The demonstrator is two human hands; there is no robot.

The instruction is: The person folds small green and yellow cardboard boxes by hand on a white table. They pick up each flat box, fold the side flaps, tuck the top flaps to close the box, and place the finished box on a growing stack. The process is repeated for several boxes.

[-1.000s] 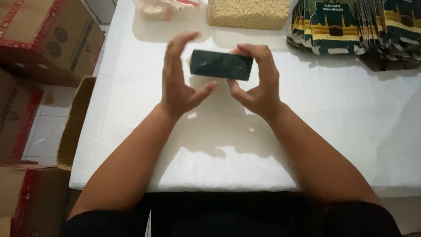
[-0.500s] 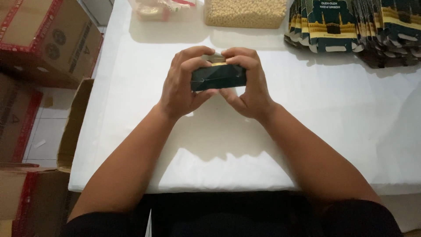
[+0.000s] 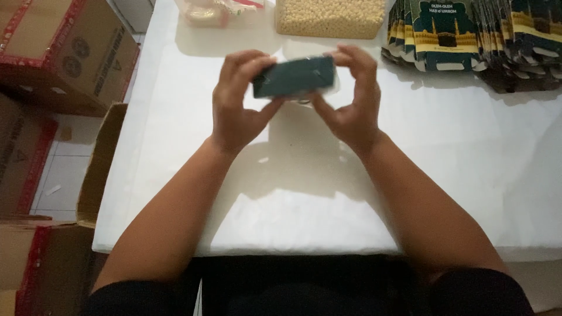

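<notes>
Both hands, left (image 3: 237, 105) and right (image 3: 351, 96), pinching one dark green box (image 3: 294, 76) above one white table (image 3: 293, 193).

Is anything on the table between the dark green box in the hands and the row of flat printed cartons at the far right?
No. In the head view only bare white table lies between the box, held by both hands, and the cartons.

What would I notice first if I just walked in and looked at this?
First, the dark green box in the middle, held above the white table between the left hand and right hand. Next, the row of green packets at the table's far right edge, and the tub of pale beads at the far edge beside them. Red and brown cartons stand on the floor at left.
</notes>
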